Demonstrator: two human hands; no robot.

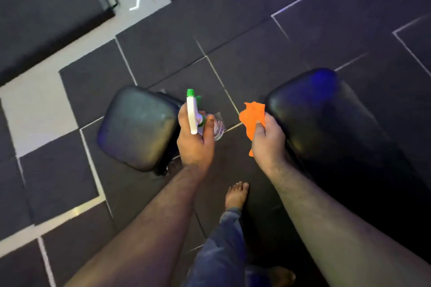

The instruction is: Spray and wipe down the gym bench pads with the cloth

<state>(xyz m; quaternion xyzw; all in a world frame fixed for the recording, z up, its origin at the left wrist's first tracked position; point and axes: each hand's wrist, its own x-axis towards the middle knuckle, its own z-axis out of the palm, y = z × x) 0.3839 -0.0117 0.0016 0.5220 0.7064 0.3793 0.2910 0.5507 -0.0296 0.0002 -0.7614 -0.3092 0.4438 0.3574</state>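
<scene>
My left hand (pixel 195 144) grips a clear spray bottle (pixel 217 127) with a white and green trigger head, its nozzle pointing away from me. An orange cloth (pixel 253 116) is bunched in my right hand (pixel 268 140). A small black bench pad (pixel 137 128) lies just left of the bottle. A longer black bench pad (pixel 326 119) runs from the centre right toward the lower right, beside my right hand. Neither hand touches a pad.
Dark rubber floor tiles (pixel 233 30) with pale seams cover the ground. A black mat with a carry handle (pixel 46 7) lies at the top left on a light floor strip. My bare foot (pixel 236 196) and a blue trouser leg stand between the pads.
</scene>
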